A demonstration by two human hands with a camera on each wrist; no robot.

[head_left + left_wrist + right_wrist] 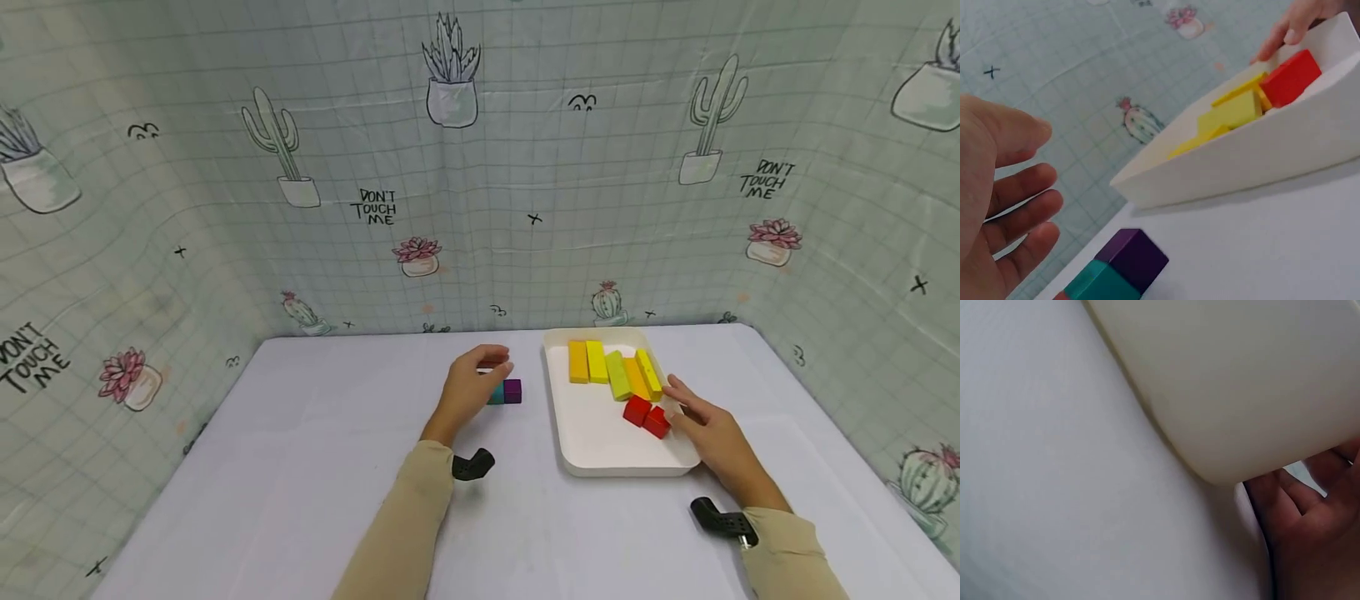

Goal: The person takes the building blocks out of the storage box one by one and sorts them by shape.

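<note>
My left hand (467,392) hovers beside a short row of blocks on the table, its fingers relaxed and holding nothing. In the row, a purple block (1133,257) stands against a teal block (1102,282). A sliver of red shows beyond the teal one at the edge of the left wrist view. My right hand (712,437) is at the right side of a white tray (592,433), with loosely extended fingers at the rim close to two red blocks (637,410). In the right wrist view the tray's wall hides part of that hand.
Several yellow and yellow-green blocks (596,362) lie in the tray's upper part. A white cloth (300,467) covers the table. Grid-patterned curtains (480,167) with plant drawings surround the back and sides. Black wrist mounts (474,465) stick out from both sleeves.
</note>
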